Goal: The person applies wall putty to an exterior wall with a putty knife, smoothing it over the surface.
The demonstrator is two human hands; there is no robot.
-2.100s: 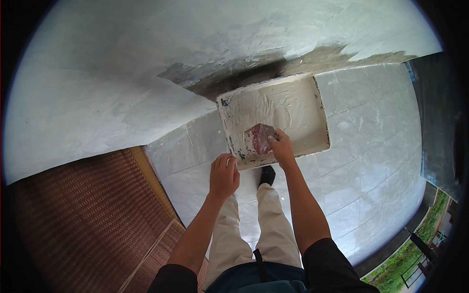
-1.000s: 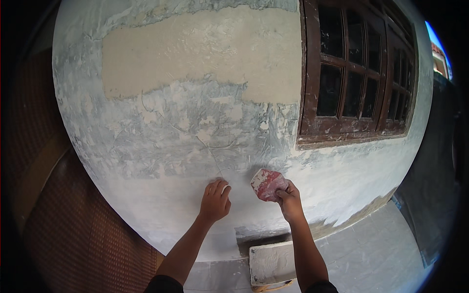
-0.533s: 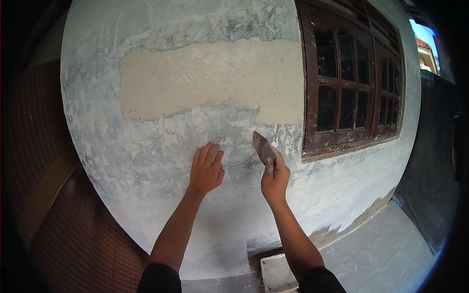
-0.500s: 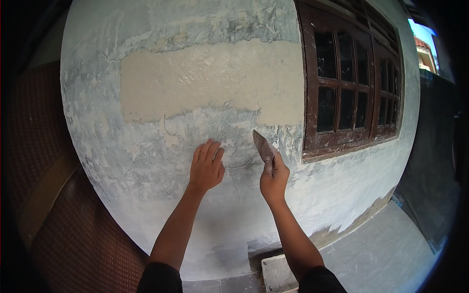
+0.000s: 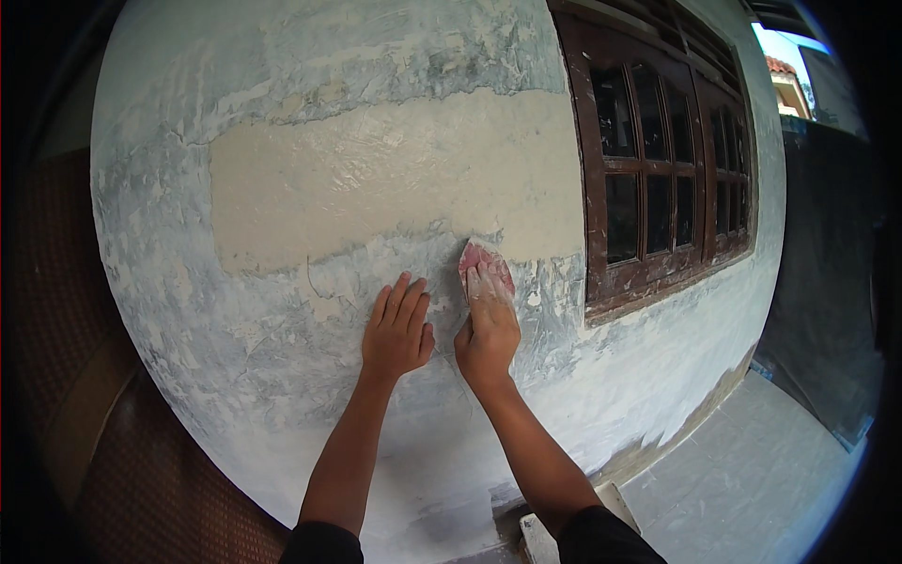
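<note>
The right hand presses a small reddish scraper flat against the wall, its fingers closed over the blade, just at the lower right edge of the beige patch of fresh plaster. The left hand lies just beside it, to the left, open with fingers spread and the palm flat on the wall. The beige band is already laid across the upper part of the wall, up to the brown wooden window on the right. Below this band the surface is rough, grey and flaking, so I judge that most of the lower wall is not yet covered. A pale tray stands on the floor near the feet.
</note>
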